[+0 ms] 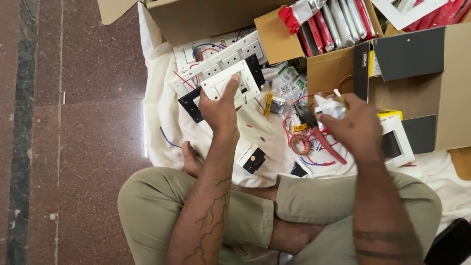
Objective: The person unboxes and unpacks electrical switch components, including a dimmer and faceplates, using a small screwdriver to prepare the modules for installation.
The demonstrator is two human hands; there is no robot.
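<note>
White switch plate (223, 87) tilted above cloth, small clear packet (329, 104) alongside

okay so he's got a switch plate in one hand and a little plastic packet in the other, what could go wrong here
The left hand pinches the white switch plate only by its near edge, so it might slip onto the switch boards beneath. The right hand holds a clear packet above red-handled pliers and loose wires; small parts, if any drop, could vanish in that clutter on the white cloth.
</note>
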